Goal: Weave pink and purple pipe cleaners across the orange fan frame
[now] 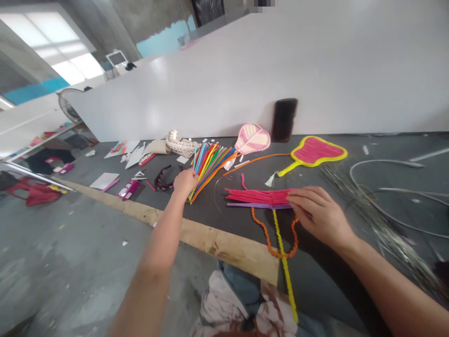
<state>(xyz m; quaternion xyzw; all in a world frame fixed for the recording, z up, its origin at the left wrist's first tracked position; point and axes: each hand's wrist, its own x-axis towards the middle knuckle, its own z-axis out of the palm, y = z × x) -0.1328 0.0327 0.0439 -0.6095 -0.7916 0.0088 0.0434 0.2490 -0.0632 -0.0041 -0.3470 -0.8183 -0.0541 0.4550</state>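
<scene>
My left hand (pixel 185 185) is closed at the near left side of a bundle of multicoloured pipe cleaners (pixel 212 164), its fingertips pinching among the stems. My right hand (pixel 317 210) grips the right end of a flat row of pink pipe cleaners (pixel 256 196), thumb below and fingers on top. A purple pipe cleaner (pixel 242 205) runs along the row's near edge. From it a twisted yellow stem (pixel 285 267) extends toward my lap, and a twisted orange loop (pixel 268 238) hangs below, partly behind my right hand. Beyond lies a finished-looking pink fan shape with a yellow border (pixel 318 150).
A pale pink fan shape (pixel 252 139) and a dark phone (pixel 284 119) lean by the white partition (pixel 315 65). Silvery wire strands (pixel 379 220) lie at right. Dark hair clip (pixel 163 178), purple packet (pixel 129 189) and paper scraps sit left. Brown tape (pixel 210 238) lines the table edge.
</scene>
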